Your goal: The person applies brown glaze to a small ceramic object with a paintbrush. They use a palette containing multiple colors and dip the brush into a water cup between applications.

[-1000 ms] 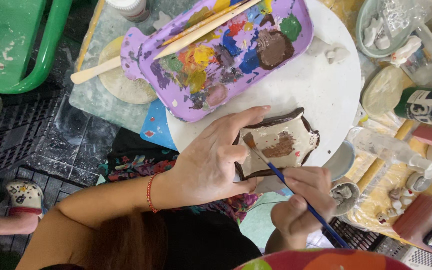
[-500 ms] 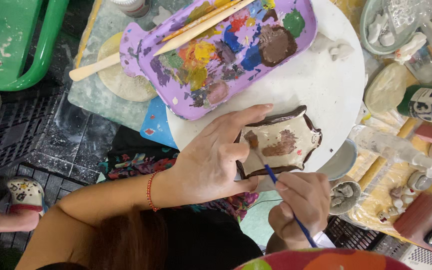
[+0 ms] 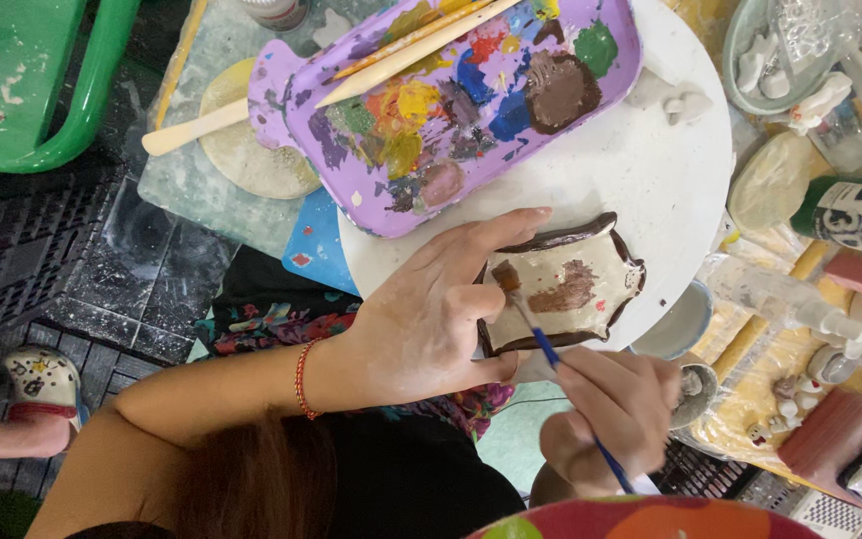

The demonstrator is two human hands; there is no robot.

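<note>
My left hand grips the left edge of a small cream ceramic dish with a dark brown rim, which rests on a round white board. My right hand holds a thin blue-handled paintbrush. The brush's bristles touch the dish's inside near its upper left corner, where a brown patch shows. A second, larger brown patch sits in the dish's middle. A purple tray palette smeared with many paint colours lies on the board above the dish.
Long wooden sticks lie across the palette. A green plastic chair stands at top left. Paint bottles, small white figurines and containers crowd the right side. A small bowl sits under the board's edge.
The view has shifted slightly. My right hand has pushed the brush up and left across the dish, from its lower part to the upper left corner. My left hand keeps its grip.
</note>
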